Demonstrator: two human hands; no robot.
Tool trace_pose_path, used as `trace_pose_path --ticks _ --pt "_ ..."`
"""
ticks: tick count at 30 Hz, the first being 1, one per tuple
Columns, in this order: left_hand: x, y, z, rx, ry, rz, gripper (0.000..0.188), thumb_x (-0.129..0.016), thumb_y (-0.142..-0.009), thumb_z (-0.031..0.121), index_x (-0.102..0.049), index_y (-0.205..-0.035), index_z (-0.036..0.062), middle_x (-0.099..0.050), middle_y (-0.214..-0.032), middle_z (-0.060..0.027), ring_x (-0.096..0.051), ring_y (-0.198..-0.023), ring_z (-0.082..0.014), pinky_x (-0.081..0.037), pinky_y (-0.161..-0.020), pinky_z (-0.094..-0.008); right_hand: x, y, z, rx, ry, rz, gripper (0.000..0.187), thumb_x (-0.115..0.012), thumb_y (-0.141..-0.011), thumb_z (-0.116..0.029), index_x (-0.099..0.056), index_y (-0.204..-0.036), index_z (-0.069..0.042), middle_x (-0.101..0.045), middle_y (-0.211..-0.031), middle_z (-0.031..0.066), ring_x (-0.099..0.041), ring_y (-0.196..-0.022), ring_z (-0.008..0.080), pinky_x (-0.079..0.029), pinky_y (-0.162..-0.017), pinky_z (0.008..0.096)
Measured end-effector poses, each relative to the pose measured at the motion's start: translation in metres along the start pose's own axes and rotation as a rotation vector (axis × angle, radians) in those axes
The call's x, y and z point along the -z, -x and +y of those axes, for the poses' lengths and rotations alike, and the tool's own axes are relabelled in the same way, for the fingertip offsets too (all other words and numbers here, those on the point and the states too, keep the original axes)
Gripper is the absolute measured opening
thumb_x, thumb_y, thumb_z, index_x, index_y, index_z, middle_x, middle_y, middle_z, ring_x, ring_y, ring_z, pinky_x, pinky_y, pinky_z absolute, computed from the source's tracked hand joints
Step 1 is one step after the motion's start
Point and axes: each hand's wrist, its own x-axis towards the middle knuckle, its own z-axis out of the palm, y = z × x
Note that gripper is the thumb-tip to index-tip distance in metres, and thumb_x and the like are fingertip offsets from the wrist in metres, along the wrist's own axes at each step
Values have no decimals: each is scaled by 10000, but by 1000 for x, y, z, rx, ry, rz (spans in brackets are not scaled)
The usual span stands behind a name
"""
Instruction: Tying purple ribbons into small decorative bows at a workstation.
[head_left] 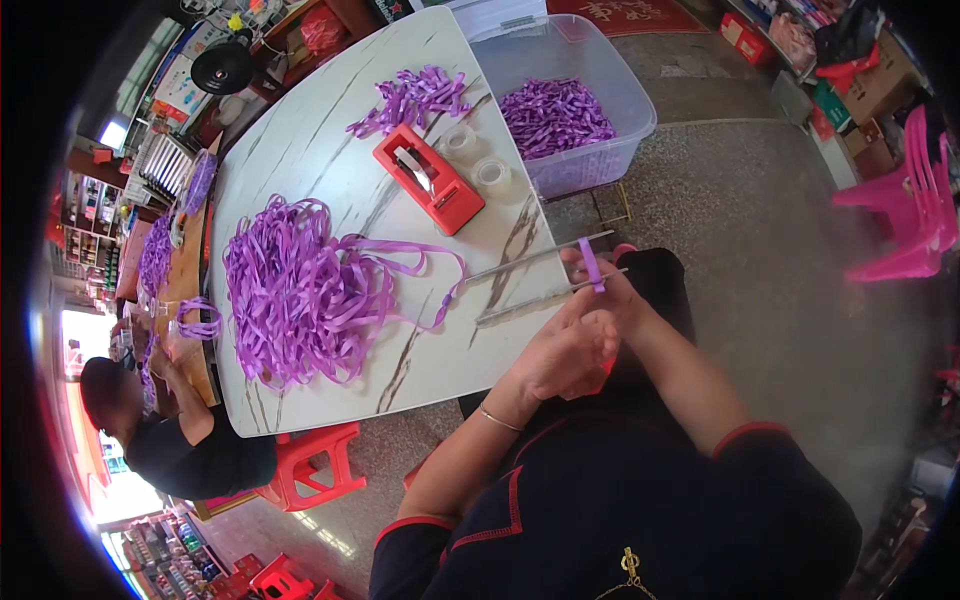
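Hands (585,330) meet at the table edge, fingers (600,290) pinching purple ribbon (590,265).

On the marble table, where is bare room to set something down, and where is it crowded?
On the table, bare top lies left of the red tape dispenser, above the big purple ribbon heap. A narrower patch runs between that heap and the two metal rods. It is crowded around the dispenser, the tape rolls and the cut ribbon pile.

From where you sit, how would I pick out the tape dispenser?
Start at the pale marble-patterned table. Between the big purple ribbon heap and the clear plastic bin lies the red tape dispenser. It is the table's only red, blocky thing; two clear tape rolls sit beside it.
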Motion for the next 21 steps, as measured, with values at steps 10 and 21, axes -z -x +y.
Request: trace_pose_path --ticks 10,21 --pt "0 1 0 -18 -7 23 454 -538 -830 67 -340 -1238 84 -512 -825 -53 -512 -759 -150 -407 -729 -276 -5 5 -2 -79 -46 -138 156 -552 -878 -218 -559 -968 -91 -512 -706 -34 -471 -575 43 -419 -548 201" --pt "-3 1 -1 -51 20 -18 403 -540 -842 70 -383 -1210 119 -495 -815 -51 -489 -782 -154 -397 -733 -274 -12 21 -33 -87 170 27 74 -573 -870 -198 -587 -890 -128 -588 -775 -61 -502 -601 0 -359 -498 160"
